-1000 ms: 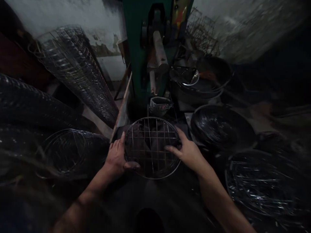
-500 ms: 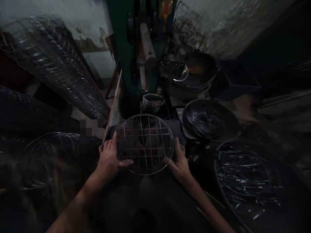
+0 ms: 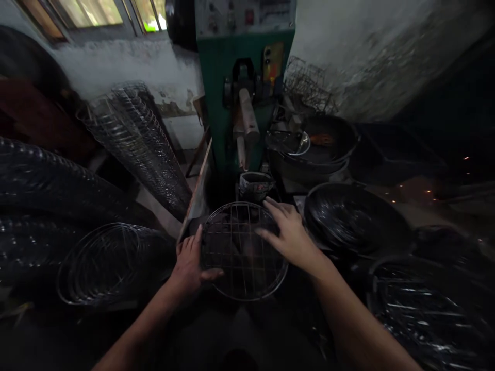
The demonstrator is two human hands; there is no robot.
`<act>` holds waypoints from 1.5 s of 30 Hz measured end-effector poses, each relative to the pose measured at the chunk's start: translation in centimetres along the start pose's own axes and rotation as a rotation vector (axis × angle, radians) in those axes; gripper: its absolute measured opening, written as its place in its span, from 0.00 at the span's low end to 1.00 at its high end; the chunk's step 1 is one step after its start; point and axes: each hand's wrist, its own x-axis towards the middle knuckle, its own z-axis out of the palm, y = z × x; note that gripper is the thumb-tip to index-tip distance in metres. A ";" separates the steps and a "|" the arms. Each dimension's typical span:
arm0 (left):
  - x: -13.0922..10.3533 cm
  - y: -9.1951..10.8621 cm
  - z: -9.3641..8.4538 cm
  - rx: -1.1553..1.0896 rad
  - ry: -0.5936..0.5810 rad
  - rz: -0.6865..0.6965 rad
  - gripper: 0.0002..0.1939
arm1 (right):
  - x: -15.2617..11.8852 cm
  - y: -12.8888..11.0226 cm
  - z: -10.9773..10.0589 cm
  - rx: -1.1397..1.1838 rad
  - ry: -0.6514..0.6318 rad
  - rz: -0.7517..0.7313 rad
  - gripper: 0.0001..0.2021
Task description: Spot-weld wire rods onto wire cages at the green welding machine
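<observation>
A round wire grill rack (image 3: pixel 244 253), a ring crossed by thin wires, is in front of me at the lower middle. My left hand (image 3: pixel 190 267) grips its left rim, the thumb over the wires and the fingers along the outside. By the upper right rim is my right hand (image 3: pixel 297 236), its fingers stretched out and its thumb apart over the wires. Whether the right fingertips touch the rim I cannot tell. Beyond the rack stands a green machine (image 3: pixel 220 77) with a thick metal arm (image 3: pixel 248 116) pointing down toward me.
Stacks of wire rings (image 3: pixel 135 144) lean at the left, with more wire hoops (image 3: pixel 100 263) lower down. On the right are a basin of wire pieces (image 3: pixel 336 216), a tub of short rods (image 3: pixel 421 304) and a dark pan (image 3: pixel 328 134). A small bag (image 3: pixel 255 185) sits below the arm.
My right hand has left its grip on the rack's lower right rim and moved up to the upper right, fingers extended. My left hand keeps its hold. The view has tilted up, and sparks appear at right.
</observation>
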 end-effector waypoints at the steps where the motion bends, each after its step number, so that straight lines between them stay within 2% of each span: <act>1: 0.0 0.0 0.1 -0.008 0.007 0.011 0.61 | 1.5 -0.7 -0.1 -0.040 -0.051 -0.030 0.31; 4: 0.1 -0.2 0.5 -0.040 0.035 0.057 0.60 | 5.0 -2.8 0.3 -0.146 -0.184 -0.078 0.26; 8: 0.1 -0.4 0.5 -0.038 0.025 0.017 0.61 | 6.9 -4.3 1.0 -0.226 -0.302 -0.008 0.19; 15: 1.1 0.3 -0.8 -0.063 0.097 -0.012 0.40 | 7.3 -4.0 1.6 -0.149 -0.322 0.113 0.16; 18: 2.7 1.3 -1.7 -0.068 0.105 0.014 0.37 | 7.4 -3.9 1.9 -0.127 -0.317 0.136 0.16; 22: 6.3 3.1 -2.9 -0.062 0.105 0.123 0.34 | 7.4 -3.9 2.4 -0.158 -0.259 0.173 0.17; 25: 9.0 3.8 -2.7 -0.042 0.002 0.133 0.31 | 7.3 -4.0 2.6 -0.163 -0.244 0.181 0.18; 28: 11.3 3.2 -2.1 -0.108 -0.154 0.118 0.31 | 6.8 -4.3 2.4 -0.172 -0.240 0.184 0.18; 31: 13.6 2.0 -2.0 -0.303 -0.262 0.133 0.33 | 6.0 -4.6 2.2 -0.179 -0.205 0.186 0.16; 34: 15.8 1.2 -2.8 -0.559 -0.463 0.143 0.39 | 5.3 -4.6 2.1 -0.167 -0.163 0.175 0.15; 37: 17.3 1.2 -3.5 -0.785 -0.684 0.127 0.43 | 4.9 -4.5 2.0 -0.149 -0.137 0.158 0.16; 40: 17.5 1.9 -3.7 -0.900 -0.823 0.102 0.45 | 4.2 -5.0 1.7 -0.122 -0.117 0.135 0.15; 43: 17.2 2.5 -3.8 -0.827 -0.785 0.127 0.40 | 3.4 -5.8 1.0 -0.054 -0.123 0.123 0.16; 45: 17.1 2.7 -4.0 -0.679 -0.641 0.218 0.31 | 2.8 -6.0 0.2 0.021 -0.086 0.092 0.20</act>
